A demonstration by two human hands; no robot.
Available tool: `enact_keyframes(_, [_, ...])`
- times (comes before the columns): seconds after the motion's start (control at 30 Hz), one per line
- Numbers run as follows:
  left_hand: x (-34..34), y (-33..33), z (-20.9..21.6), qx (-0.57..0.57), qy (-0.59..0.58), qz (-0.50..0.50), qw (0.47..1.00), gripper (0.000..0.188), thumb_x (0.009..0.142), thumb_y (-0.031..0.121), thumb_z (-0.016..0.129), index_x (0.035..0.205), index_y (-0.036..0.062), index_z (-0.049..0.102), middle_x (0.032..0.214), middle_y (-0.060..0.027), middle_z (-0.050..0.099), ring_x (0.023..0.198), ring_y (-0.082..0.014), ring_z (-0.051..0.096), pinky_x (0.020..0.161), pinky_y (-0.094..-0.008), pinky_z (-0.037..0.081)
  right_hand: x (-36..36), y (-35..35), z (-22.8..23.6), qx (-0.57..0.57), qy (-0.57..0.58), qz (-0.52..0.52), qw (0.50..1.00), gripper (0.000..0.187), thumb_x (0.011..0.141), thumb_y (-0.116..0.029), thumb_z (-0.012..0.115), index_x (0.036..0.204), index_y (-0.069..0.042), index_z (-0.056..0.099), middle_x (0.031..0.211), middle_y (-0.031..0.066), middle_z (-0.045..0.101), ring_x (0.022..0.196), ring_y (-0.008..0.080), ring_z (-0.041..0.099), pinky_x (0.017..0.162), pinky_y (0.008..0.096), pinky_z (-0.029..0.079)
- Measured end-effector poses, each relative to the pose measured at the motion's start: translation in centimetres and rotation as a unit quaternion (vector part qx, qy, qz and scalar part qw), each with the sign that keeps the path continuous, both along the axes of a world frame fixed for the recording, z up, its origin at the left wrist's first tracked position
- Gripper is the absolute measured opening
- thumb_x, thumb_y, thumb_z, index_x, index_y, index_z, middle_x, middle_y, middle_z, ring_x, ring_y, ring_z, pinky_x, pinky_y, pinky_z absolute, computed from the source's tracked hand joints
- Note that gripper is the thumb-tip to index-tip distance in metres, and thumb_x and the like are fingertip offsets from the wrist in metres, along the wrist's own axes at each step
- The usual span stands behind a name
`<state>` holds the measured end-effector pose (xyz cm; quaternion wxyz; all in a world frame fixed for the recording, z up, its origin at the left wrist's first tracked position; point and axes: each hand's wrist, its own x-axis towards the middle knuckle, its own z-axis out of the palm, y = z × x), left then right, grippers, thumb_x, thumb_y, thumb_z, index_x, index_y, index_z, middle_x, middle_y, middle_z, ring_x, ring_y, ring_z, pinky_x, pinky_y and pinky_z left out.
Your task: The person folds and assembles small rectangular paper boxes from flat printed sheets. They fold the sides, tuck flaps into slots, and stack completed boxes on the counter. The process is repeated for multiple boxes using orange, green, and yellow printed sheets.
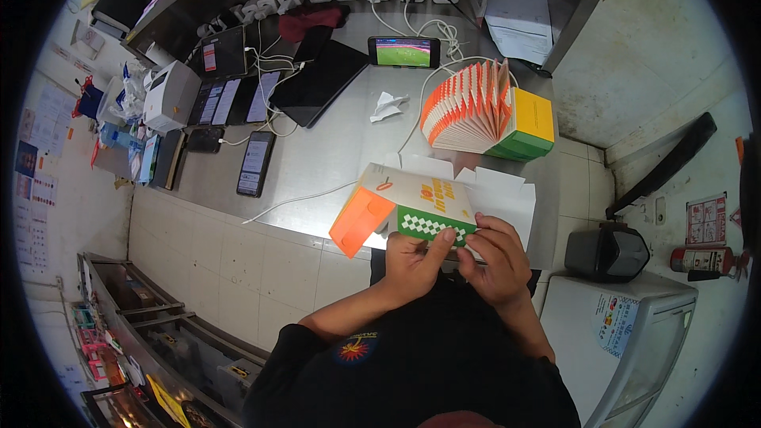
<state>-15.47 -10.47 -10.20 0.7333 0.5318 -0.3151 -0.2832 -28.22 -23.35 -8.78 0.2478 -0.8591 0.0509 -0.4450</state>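
Note:
A partly folded food carton [420, 194], with a white face, an orange flap [361, 222] and a green checkered side [428, 224], is held in front of me at the counter's near edge. My left hand [416, 260] grips its lower edge, thumb pressed on the green side, other fingers partly hidden beneath. My right hand [498, 257] pinches the carton's right corner with thumb and fingers. White cardboard flaps [507, 194] spread out behind and to the right of it. Just beyond stands a fanned row of flat orange-and-white cartons [468, 111], ending in a yellow-and-green one [533, 120].
On the metal counter [317, 158] lie a crumpled white paper [388, 106], a phone [255, 162], a black tablet [321, 79] and several cables. A propped phone [404, 52] shows a green field. A white printer [170, 95] sits left; a white freezer [618, 333] stands right.

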Motion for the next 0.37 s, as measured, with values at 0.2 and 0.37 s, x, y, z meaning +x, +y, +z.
enact_keyframes(0.2, [0.0, -0.3, 0.1, 0.011, -0.059, -0.005, 0.998, 0.019, 0.113, 0.012, 0.069, 0.118, -0.0023, 0.081, 0.104, -0.01, 0.085, 0.092, -0.0118, 0.077, 0.079, -0.0289, 0.061, -1.0, -0.8, 0.4, -0.045, 0.051, 0.007, 0.998, 0.034, 0.088, -0.008, 0.092, 0.118, 0.001, 0.078, 0.113, 0.0163, 0.07, 0.111, 0.0398, 0.076, 0.097, 0.0498, 0.068])
enact_keyframes(0.37, [0.2, -0.4, 0.2, 0.024, -0.044, -0.042, 0.998, 0.023, 0.112, 0.017, 0.072, 0.123, -0.0012, 0.08, 0.109, -0.0102, 0.085, 0.097, -0.0145, 0.078, 0.085, -0.0313, 0.061, -1.6, -1.6, -0.4, -0.059, 0.087, -0.005, 0.994, 0.041, 0.091, -0.013, 0.091, 0.127, -0.001, 0.077, 0.116, 0.0164, 0.068, 0.118, 0.0411, 0.074, 0.098, 0.0493, 0.068])
